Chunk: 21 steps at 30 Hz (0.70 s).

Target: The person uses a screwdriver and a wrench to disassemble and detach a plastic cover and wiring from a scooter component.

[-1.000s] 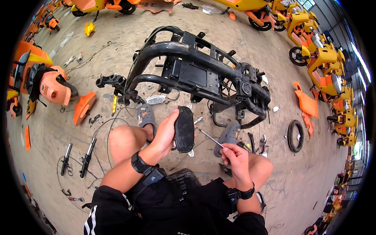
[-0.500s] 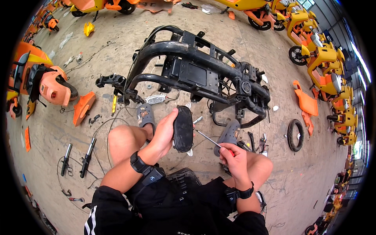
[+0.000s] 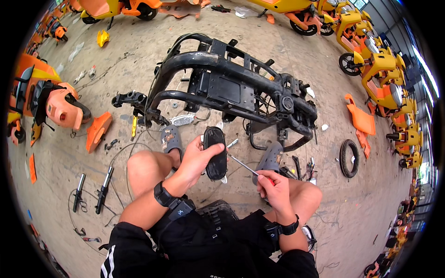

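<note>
My left hand (image 3: 194,164) grips a dark oblong part (image 3: 214,167), roughly upright, with my thumb lying across its face; its underside is hidden. My right hand (image 3: 273,190) is closed on the red handle of a screwdriver, whose thin metal shaft (image 3: 243,164) points up-left, its tip at or near the part's right edge; I cannot tell whether it touches. Both hands are above my lap, between my knees and in front of a large black scooter frame (image 3: 232,88) lying on the floor (image 3: 69,162).
Two fork tubes (image 3: 104,190) and cables lie left. An orange panel (image 3: 97,132), another orange panel (image 3: 361,120), a tyre (image 3: 348,158) and loose small parts (image 3: 306,169) are scattered around. Yellow and orange scooters (image 3: 380,90) line both sides and the far end.
My left thumb has moved from the part's upper left edge down and right onto its face. My right hand and screwdriver have shifted slightly to the left.
</note>
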Motion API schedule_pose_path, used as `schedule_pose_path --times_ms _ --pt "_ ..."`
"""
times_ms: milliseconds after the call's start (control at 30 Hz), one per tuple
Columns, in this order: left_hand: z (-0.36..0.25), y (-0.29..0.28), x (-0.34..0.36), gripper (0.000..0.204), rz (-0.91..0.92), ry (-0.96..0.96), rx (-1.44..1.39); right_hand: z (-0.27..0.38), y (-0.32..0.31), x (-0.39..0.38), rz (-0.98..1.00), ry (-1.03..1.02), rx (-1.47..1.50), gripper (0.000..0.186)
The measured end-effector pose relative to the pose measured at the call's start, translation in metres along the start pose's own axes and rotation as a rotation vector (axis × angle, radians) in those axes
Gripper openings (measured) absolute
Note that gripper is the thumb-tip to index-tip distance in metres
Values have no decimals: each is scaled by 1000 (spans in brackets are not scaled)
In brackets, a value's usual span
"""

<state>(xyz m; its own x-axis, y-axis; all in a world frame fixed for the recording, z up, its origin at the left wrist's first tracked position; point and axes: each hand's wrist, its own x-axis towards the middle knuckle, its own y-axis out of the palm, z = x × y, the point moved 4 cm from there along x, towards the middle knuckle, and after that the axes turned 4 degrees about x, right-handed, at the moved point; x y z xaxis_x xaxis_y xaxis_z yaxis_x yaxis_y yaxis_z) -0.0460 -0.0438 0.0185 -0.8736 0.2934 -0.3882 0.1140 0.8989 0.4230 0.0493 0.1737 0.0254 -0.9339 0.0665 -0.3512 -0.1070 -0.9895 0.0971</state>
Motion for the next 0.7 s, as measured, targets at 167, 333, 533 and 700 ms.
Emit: schedule_pose_path --times_ms 167,333,533,700 --pt "-2 0 0 24 19 80 38 4 5 -3 18 19 18 18" --pt "-4 2 -2 26 -7 120 75 4 9 -5 -8 16 -24 18" --pt "-8 7 -3 43 31 157 103 17 10 -11 -127 -220 -115 23" --pt "2 10 -10 52 71 229 134 31 3 -17 -168 -317 -182 20"
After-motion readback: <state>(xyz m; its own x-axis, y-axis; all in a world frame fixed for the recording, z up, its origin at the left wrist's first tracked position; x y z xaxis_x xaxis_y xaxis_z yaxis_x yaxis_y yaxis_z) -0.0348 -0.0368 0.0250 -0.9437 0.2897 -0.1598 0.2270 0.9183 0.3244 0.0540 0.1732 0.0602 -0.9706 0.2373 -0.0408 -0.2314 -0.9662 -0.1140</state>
